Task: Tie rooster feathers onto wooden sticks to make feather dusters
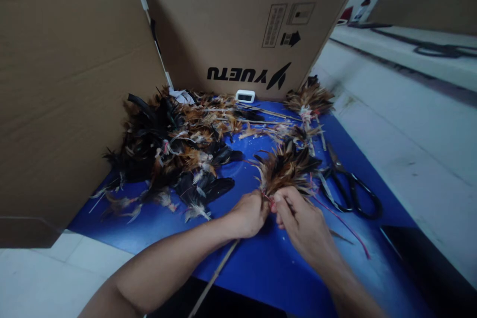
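Observation:
In the head view, my left hand [249,214] is closed around the thin stick [214,278] of a feather duster, just below its brown and black feather head [286,166]. The stick slants out below that hand toward the lower edge. My right hand [300,216] is beside it, its fingers pinched at the base of the feathers, where a bit of red string [273,204] shows. More pinkish-red string [345,224] trails over the blue tabletop to the right; whether it is the same piece is hidden behind my right hand.
Loose feather bundles [167,144] heap at the left. Another feather bunch [309,97] lies at the back right, near thin sticks [268,114]. Black-handled scissors [352,186] lie at right, a small white digital device [245,96] at back. Cardboard panels [231,20] wall the blue table [253,263].

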`<state>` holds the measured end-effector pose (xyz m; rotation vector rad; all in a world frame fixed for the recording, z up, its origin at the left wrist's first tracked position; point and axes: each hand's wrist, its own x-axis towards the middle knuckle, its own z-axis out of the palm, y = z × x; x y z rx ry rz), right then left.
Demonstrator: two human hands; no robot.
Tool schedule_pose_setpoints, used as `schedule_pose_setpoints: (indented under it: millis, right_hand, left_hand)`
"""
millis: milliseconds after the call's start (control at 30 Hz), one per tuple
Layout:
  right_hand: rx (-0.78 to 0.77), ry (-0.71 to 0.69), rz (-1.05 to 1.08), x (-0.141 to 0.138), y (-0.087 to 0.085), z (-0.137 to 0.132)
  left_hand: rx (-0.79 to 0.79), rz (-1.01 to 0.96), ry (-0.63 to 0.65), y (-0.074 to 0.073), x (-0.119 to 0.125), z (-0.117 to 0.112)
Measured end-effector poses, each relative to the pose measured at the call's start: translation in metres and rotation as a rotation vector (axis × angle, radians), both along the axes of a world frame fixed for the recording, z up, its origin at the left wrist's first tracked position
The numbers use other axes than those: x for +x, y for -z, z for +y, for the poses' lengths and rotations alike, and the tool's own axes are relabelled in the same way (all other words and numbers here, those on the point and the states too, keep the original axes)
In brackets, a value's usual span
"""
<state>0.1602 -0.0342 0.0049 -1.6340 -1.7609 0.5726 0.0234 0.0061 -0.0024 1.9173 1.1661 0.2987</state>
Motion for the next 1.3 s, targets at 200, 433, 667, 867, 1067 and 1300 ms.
schedule_pose_setpoints:
  millis: [200, 433, 667, 867, 1067, 1300]
  right_hand:
    - [-0.099, 0.065, 0.402, 0.008, -0.003, 0.002]
    - [-0.085, 0.074, 0.711, 0.013, -0.009, 0.006]
    - [0.008, 0.071, 0.847, 0.017, -0.011, 0.009]
    - [0.087, 0.042, 0.766, 0.021, -0.013, 0.008]
    - [0.178, 0.051, 0.372, 0.026, -0.013, 0.003]
    - [0.282, -0.131, -0.141, 0.022, -0.011, 0.004]
  left_hand:
    - [-0.006, -0.026, -0.019, 0.002, 0.0, 0.0]
    - [-0.027, -0.098, -0.035, 0.003, 0.0, 0.0]
    - [-0.064, -0.202, -0.081, 0.007, 0.0, 0.001]
    - [-0.181, -0.29, -0.126, 0.007, 0.0, 0.002]
    - [-0.444, -0.36, -0.176, -0.006, -0.001, 0.001]
    - [-0.549, -0.478, -0.227, -0.012, -0.005, 0.003]
